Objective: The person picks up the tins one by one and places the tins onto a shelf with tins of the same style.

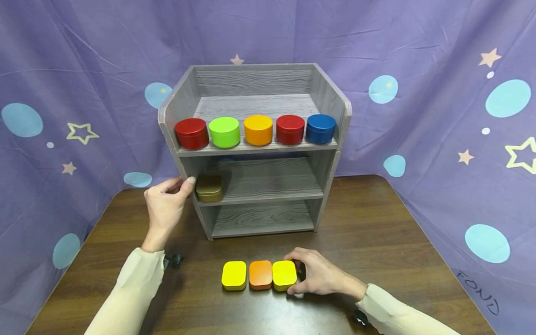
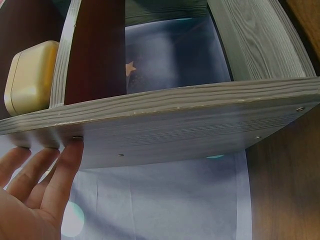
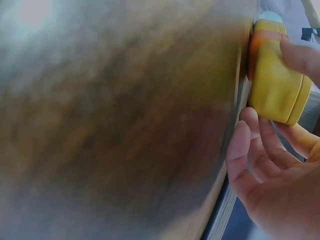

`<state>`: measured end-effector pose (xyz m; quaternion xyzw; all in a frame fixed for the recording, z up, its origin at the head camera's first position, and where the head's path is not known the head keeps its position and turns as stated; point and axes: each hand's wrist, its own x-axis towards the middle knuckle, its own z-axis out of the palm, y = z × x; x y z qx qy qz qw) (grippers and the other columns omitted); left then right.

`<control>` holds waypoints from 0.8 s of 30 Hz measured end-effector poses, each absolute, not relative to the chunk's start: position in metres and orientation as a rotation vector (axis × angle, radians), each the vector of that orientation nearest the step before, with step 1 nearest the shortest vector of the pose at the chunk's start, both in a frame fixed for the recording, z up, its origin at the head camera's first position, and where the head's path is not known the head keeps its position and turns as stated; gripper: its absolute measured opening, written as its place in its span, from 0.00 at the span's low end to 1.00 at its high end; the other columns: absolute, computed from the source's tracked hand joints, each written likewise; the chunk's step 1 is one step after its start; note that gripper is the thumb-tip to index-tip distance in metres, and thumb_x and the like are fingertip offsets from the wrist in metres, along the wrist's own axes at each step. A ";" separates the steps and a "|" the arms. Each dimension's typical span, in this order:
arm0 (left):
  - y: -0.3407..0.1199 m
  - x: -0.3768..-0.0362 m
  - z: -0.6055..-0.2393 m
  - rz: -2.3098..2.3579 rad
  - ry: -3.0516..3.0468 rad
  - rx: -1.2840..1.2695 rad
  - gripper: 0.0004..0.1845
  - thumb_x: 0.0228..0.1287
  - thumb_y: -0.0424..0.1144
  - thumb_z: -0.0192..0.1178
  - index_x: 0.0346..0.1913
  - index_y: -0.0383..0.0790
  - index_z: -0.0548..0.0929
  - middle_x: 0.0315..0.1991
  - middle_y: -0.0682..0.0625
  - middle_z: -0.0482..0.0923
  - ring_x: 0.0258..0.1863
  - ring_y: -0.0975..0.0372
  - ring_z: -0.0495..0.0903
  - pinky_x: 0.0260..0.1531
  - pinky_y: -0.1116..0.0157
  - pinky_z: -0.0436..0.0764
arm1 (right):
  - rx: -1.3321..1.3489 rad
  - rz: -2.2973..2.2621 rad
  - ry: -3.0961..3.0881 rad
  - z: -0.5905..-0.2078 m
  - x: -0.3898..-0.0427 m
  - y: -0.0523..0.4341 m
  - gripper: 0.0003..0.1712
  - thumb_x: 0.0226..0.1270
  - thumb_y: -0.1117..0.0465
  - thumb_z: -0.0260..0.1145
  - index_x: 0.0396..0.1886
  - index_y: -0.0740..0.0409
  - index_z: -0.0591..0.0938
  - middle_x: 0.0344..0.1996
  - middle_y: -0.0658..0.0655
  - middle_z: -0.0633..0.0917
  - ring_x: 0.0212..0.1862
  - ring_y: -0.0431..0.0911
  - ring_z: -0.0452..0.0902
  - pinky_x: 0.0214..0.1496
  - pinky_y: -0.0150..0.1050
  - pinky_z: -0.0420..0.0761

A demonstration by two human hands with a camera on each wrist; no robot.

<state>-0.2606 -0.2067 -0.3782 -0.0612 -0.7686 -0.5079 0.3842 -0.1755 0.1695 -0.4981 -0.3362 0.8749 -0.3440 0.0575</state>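
The right hand (image 1: 319,278) curls its fingers around the right yellow tin (image 1: 284,275) on the counter (image 1: 377,223), row running leftward; left hand (image 1: 165,204), fingers straight, touches the shelf (image 1: 331,177) side, gold tin (image 1: 209,187) just beyond.

Left hand (image 2: 30,200) fingertips touching shelf side panel (image 2: 175,125) — tan tin (image 2: 30,75) inside

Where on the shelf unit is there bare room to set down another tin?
Free: the grey wooden shelf unit's middle shelf right of the gold rectangular tin, and its whole bottom shelf. Crowded: the top shelf's front edge, where five round tins stand in a row.
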 end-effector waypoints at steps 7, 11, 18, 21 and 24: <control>-0.207 -0.261 -0.379 -1.291 -1.965 -0.152 0.12 0.61 0.34 0.76 0.36 0.24 0.93 0.24 0.88 0.77 0.24 0.88 0.76 0.30 0.86 0.73 | -1.039 -1.047 2.660 -0.490 -0.174 0.172 0.35 0.49 0.54 0.90 0.58 0.53 0.87 0.49 0.47 0.89 0.49 0.33 0.80 0.57 0.35 0.84; -0.208 -0.262 -0.378 -1.279 -1.964 -0.152 0.12 0.61 0.35 0.76 0.35 0.25 0.93 0.24 0.88 0.77 0.24 0.88 0.76 0.29 0.86 0.73 | -1.083 -1.070 2.669 -0.480 -0.176 0.173 0.35 0.49 0.55 0.90 0.57 0.53 0.86 0.49 0.48 0.89 0.47 0.37 0.81 0.51 0.34 0.85; -0.208 -0.263 -0.378 -1.279 -1.969 -0.154 0.13 0.61 0.36 0.76 0.35 0.24 0.93 0.24 0.89 0.76 0.24 0.89 0.76 0.29 0.87 0.73 | -1.134 -1.130 2.701 -0.459 -0.181 0.172 0.34 0.49 0.56 0.89 0.58 0.54 0.86 0.47 0.49 0.89 0.43 0.43 0.81 0.43 0.35 0.85; -0.208 -0.262 -0.379 -1.281 -1.970 -0.151 0.12 0.61 0.36 0.77 0.35 0.25 0.93 0.25 0.89 0.76 0.25 0.89 0.77 0.30 0.87 0.73 | -1.150 -1.158 2.702 -0.450 -0.184 0.172 0.34 0.49 0.58 0.88 0.58 0.56 0.86 0.46 0.50 0.89 0.40 0.45 0.82 0.43 0.36 0.86; -0.208 -0.263 -0.380 -1.283 -1.967 -0.154 0.11 0.61 0.35 0.77 0.36 0.26 0.94 0.25 0.88 0.76 0.25 0.89 0.77 0.30 0.86 0.74 | -1.168 -1.180 2.703 -0.438 -0.188 0.170 0.33 0.50 0.59 0.88 0.57 0.57 0.86 0.44 0.51 0.88 0.38 0.46 0.81 0.41 0.35 0.85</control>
